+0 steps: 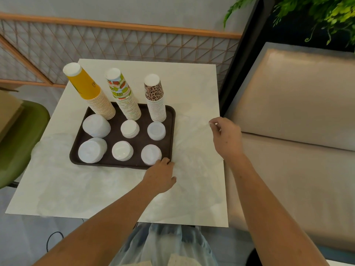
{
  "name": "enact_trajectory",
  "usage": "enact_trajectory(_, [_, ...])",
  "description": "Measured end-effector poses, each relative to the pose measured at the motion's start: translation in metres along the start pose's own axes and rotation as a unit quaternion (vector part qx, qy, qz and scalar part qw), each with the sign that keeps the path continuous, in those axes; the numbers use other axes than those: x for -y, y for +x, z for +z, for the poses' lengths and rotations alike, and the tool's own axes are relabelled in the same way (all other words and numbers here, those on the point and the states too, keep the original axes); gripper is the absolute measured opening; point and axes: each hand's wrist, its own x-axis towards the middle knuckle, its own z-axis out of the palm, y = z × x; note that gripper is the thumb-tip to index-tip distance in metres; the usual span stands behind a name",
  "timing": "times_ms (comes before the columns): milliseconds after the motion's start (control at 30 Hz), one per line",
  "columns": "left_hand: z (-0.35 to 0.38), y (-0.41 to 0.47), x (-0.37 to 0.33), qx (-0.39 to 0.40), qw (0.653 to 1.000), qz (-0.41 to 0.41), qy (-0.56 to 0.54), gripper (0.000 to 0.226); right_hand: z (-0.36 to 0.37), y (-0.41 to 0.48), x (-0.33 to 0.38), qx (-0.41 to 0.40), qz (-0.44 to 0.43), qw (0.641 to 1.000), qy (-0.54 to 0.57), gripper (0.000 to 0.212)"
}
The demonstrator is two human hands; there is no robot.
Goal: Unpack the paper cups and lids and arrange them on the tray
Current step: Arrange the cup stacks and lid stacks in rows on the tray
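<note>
Tray corner and clear wrap under two hands.
Resting left hand (160, 175), fingers curled, on tray (143, 132) corner at 5 o'clock, grip impossible to tell; pinching clear plastic wrap (199, 129) narrowly with right hand (226, 137) at 3 o'clock. Showing cup stacks (124, 100) toward 12, lid piles (122, 150) nearer, white table (192, 83) bare rightward, bench (288, 112) beyond.
</note>
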Motion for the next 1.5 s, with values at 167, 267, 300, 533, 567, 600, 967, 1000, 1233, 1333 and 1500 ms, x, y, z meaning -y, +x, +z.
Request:
enact_trajectory(167, [0.008,-0.004,-0.001,-0.009,0.999,-0.016,0.026,0.056,-0.013,-0.001,0.011,-0.02,-0.042,0.999,0.018,0.011])
enact_trajectory(267, [0.005,-0.005,-0.008,-0.159,0.986,0.0,-0.05,0.049,-0.013,0.001,0.018,0.02,-0.008,0.999,0.045,0.009])
enact_trajectory(300, [0.003,-0.006,-0.013,-0.207,0.975,0.028,-0.079,0.05,-0.013,0.001,0.02,0.042,0.027,0.997,0.064,0.01])
enact_trajectory(533, [-0.009,0.013,-0.028,-0.268,0.958,0.098,-0.017,0.057,-0.013,-0.009,0.015,0.135,0.158,0.951,0.228,0.043])
enact_trajectory(567, [-0.012,0.015,-0.027,-0.246,0.964,0.099,-0.002,0.049,-0.013,-0.011,0.012,0.121,0.16,0.951,0.234,0.038])
enact_trajectory(600, [-0.014,0.016,-0.027,-0.223,0.969,0.103,0.008,0.043,-0.012,-0.013,0.009,0.105,0.163,0.953,0.234,0.032])
enact_trajectory(967, [0.016,0.027,-0.032,-0.019,0.993,0.073,0.088,0.065,0.013,-0.066,-0.014,-0.077,0.048,0.991,-0.1,0.035])
enact_trajectory(1000, [0.022,0.027,-0.03,-0.022,0.994,0.068,0.081,0.06,0.018,-0.077,-0.017,-0.087,0.035,0.991,-0.1,0.033])
enact_trajectory(1233, [0.036,0.027,-0.023,-0.057,0.996,0.062,0.038,0.033,0.049,-0.132,-0.045,0.188,0.197,0.954,-0.124,0.062])
enact_trajectory(1333, [0.029,0.023,-0.025,-0.093,0.99,0.058,-0.089,0.035,0.049,-0.132,-0.046,0.2,0.255,0.939,-0.112,0.079])
enact_trajectory(1500, [0.015,0.018,-0.026,-0.085,0.971,0.004,-0.225,0.078,0.044,-0.112,-0.053,0.21,0.305,0.928,-0.036,0.044])
